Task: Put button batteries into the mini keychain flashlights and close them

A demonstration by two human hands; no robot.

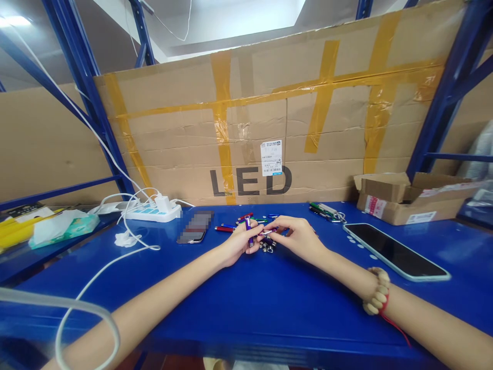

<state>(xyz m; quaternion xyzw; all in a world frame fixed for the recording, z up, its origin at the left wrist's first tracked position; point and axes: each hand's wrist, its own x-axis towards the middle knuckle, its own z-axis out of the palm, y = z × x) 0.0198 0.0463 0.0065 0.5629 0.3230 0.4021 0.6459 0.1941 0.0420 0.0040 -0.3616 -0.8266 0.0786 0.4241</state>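
Note:
My left hand [239,242] is closed around a small purple pen-like tube [249,230], held upright over the blue table [246,303]. My right hand [296,237] meets it from the right, fingers pinched on a thin silver-and-pink piece [265,233] at the tube. Under both hands lies a small heap of metal key-ring parts [268,246]. Several red, blue and green tubes [239,222] lie just behind the hands.
A phone [195,226] lies left of the hands, a larger phone [396,251] to the right. A white power strip [152,209] with cables sits at back left, an open carton [408,198] at back right, a taped cardboard wall [269,123] behind.

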